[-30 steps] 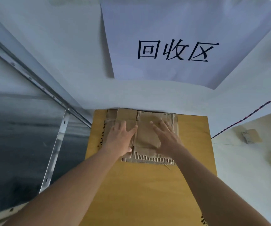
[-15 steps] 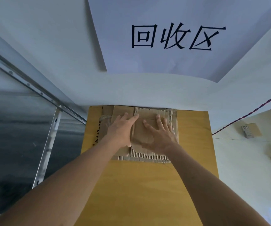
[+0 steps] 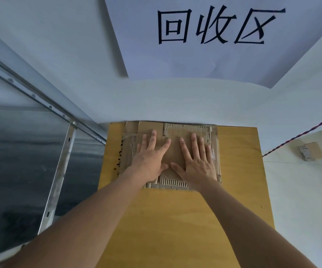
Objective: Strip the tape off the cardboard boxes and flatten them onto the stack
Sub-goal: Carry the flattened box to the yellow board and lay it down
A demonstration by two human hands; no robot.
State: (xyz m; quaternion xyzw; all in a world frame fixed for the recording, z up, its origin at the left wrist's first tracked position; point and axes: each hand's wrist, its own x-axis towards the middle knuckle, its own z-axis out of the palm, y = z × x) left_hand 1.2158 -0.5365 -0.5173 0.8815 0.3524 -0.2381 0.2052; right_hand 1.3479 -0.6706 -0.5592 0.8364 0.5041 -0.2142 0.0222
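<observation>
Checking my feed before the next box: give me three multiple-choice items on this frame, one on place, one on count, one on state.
1. Where does the flattened brown cardboard stack lie?
A. far end of the yellow wooden board, by the wall
B. the board's near end
C. the floor

2. How many characters on the white paper sign?
A. two
B. three
C. five

3. How are the hands?
A. both fists
B. one lifting a flap
C. both flat, fingers spread

Answers: 1 A, the stack touches the wall edge. 2 B, three black characters show. 3 C, the left hand and right hand press the stack.
</observation>
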